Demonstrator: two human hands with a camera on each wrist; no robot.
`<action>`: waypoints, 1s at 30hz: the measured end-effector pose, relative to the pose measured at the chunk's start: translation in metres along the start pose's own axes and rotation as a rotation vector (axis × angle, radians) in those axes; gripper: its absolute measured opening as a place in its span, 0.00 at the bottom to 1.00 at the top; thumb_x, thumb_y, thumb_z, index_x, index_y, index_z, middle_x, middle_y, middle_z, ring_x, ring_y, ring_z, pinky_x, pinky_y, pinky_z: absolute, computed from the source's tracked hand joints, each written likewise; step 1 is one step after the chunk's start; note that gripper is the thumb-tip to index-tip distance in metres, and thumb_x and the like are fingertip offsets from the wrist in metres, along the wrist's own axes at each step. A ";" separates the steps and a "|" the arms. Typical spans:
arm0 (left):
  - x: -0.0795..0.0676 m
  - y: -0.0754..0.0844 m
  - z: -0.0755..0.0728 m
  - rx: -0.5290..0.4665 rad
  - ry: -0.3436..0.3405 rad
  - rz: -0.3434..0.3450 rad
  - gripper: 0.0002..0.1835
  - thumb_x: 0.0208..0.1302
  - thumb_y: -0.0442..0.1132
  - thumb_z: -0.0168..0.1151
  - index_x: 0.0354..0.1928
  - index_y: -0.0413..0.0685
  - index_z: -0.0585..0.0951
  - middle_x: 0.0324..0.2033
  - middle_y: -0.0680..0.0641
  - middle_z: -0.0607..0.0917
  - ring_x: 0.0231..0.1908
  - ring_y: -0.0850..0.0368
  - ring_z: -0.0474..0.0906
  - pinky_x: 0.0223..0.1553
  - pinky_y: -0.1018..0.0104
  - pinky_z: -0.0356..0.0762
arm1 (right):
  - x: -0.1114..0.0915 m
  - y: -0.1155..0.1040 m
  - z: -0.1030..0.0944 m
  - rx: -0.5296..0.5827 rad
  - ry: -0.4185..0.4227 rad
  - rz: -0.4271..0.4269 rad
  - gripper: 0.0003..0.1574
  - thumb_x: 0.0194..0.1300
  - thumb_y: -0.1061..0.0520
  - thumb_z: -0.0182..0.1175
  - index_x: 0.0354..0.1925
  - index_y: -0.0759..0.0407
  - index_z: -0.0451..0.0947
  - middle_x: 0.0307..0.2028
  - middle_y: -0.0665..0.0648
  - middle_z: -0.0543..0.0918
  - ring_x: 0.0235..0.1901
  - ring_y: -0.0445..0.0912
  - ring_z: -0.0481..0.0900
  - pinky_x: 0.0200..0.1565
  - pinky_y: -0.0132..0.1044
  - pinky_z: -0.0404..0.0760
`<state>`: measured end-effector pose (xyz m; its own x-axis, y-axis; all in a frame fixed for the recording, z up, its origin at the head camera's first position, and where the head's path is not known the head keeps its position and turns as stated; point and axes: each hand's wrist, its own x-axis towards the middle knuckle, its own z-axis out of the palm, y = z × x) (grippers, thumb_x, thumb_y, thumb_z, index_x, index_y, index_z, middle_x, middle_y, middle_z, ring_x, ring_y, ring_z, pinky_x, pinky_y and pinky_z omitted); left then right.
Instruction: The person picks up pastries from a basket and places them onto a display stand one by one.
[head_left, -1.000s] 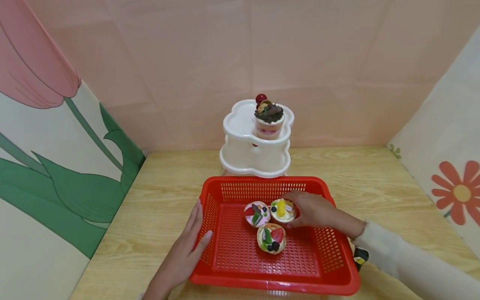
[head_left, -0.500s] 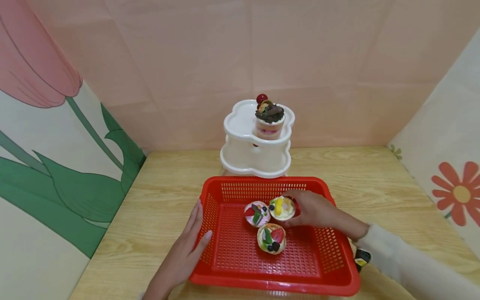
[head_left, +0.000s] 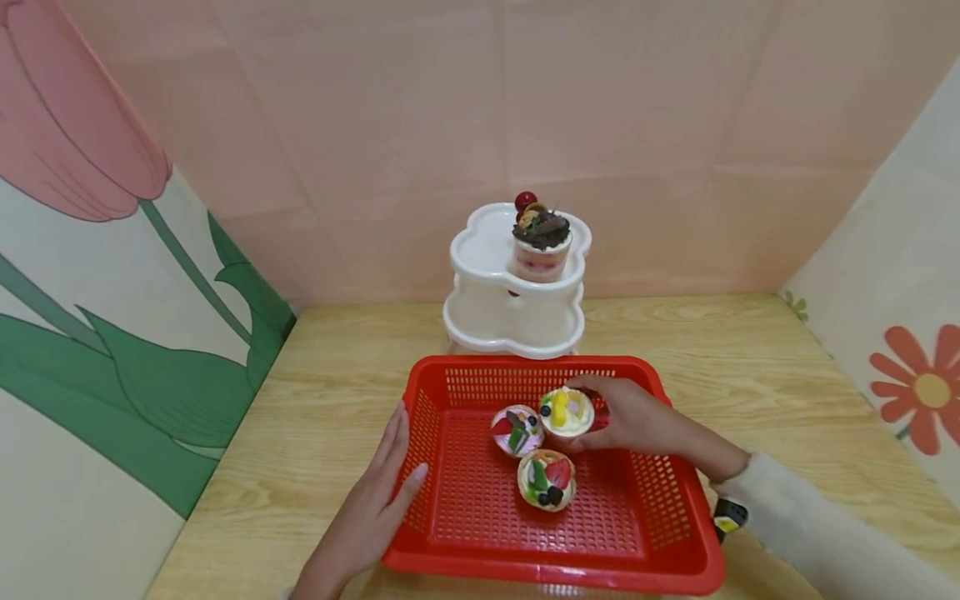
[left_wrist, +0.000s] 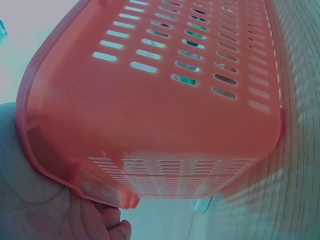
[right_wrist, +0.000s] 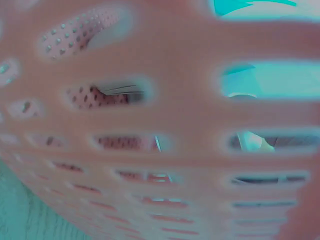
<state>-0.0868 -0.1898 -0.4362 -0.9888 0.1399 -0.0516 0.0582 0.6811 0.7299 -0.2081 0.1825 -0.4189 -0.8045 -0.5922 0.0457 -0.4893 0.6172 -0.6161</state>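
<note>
My right hand (head_left: 637, 417) reaches into the red plastic basket (head_left: 555, 575) and holds a small dessert cup (head_left: 567, 414) topped with white cream, yellow fruit and a blueberry. Thumb and fingers are on its right side. Beside it in the basket sit a pink-cream dessert (head_left: 517, 431) and a tart with strawberry and green fruit (head_left: 547, 481). My left hand (head_left: 363, 500) grips the basket's left rim, thumb over the inside, fingers outside. The left wrist view shows that palm (left_wrist: 45, 210) against the rim. In the right wrist view the basket wall (right_wrist: 190, 115) hides the right hand.
Behind the basket stands a white two-tier cloud-shaped stand (head_left: 480, 258). A chocolate-topped dessert cup (head_left: 542, 246) sits on its upper tier, with red cherries (head_left: 526, 201) behind. A wooden table (head_left: 322, 392) lies beneath, with a pink backdrop (head_left: 375, 167) at the back.
The right hand has tilted and slightly raised the yellow-fruit dessert cup. The left hand stays on the basket rim. The whole head view has shifted slightly.
</note>
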 end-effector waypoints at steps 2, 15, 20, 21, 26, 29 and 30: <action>0.000 0.000 0.001 0.000 -0.006 -0.009 0.41 0.74 0.71 0.39 0.81 0.72 0.39 0.77 0.74 0.34 0.77 0.63 0.40 0.72 0.43 0.56 | -0.001 0.000 -0.002 0.030 -0.006 -0.003 0.49 0.49 0.39 0.80 0.64 0.57 0.74 0.54 0.51 0.83 0.53 0.48 0.80 0.54 0.50 0.83; 0.000 0.001 0.000 0.002 -0.004 -0.010 0.41 0.74 0.71 0.40 0.81 0.71 0.40 0.78 0.71 0.36 0.77 0.63 0.40 0.72 0.42 0.58 | -0.010 0.003 -0.027 0.256 -0.059 -0.042 0.45 0.53 0.46 0.79 0.66 0.47 0.72 0.55 0.48 0.82 0.51 0.47 0.81 0.52 0.48 0.84; 0.000 0.001 0.000 -0.005 0.000 -0.003 0.41 0.74 0.71 0.40 0.81 0.71 0.39 0.78 0.73 0.35 0.77 0.63 0.41 0.72 0.42 0.58 | -0.014 0.006 -0.050 0.289 -0.061 -0.086 0.44 0.55 0.52 0.78 0.67 0.49 0.71 0.53 0.48 0.83 0.49 0.47 0.83 0.49 0.43 0.86; 0.000 0.001 0.000 -0.007 0.002 -0.002 0.41 0.74 0.71 0.40 0.81 0.71 0.39 0.78 0.73 0.35 0.77 0.63 0.41 0.71 0.42 0.58 | -0.015 0.005 -0.055 0.286 -0.056 -0.088 0.43 0.55 0.53 0.78 0.67 0.48 0.71 0.53 0.48 0.83 0.49 0.47 0.84 0.48 0.44 0.86; -0.001 0.000 0.000 -0.016 0.004 -0.001 0.41 0.74 0.71 0.40 0.81 0.72 0.39 0.78 0.72 0.36 0.77 0.61 0.42 0.70 0.40 0.60 | -0.015 0.001 -0.082 0.211 0.009 -0.100 0.41 0.57 0.56 0.77 0.66 0.50 0.72 0.53 0.48 0.83 0.49 0.47 0.83 0.50 0.41 0.84; -0.001 0.000 0.000 -0.011 0.002 -0.001 0.41 0.74 0.71 0.40 0.81 0.72 0.39 0.78 0.72 0.36 0.77 0.61 0.42 0.70 0.41 0.60 | -0.013 -0.002 -0.098 0.187 0.061 -0.084 0.39 0.58 0.57 0.76 0.65 0.50 0.74 0.53 0.48 0.83 0.48 0.48 0.82 0.49 0.38 0.84; -0.001 0.000 0.001 -0.011 0.001 -0.001 0.41 0.74 0.71 0.40 0.81 0.72 0.39 0.78 0.72 0.36 0.77 0.62 0.42 0.70 0.41 0.60 | -0.013 -0.003 -0.102 0.184 0.074 -0.076 0.38 0.58 0.58 0.75 0.65 0.50 0.74 0.52 0.48 0.83 0.48 0.48 0.82 0.48 0.37 0.84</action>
<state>-0.0858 -0.1892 -0.4367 -0.9890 0.1385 -0.0517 0.0557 0.6730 0.7375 -0.2307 0.2414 -0.3373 -0.7934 -0.5895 0.1514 -0.4854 0.4629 -0.7417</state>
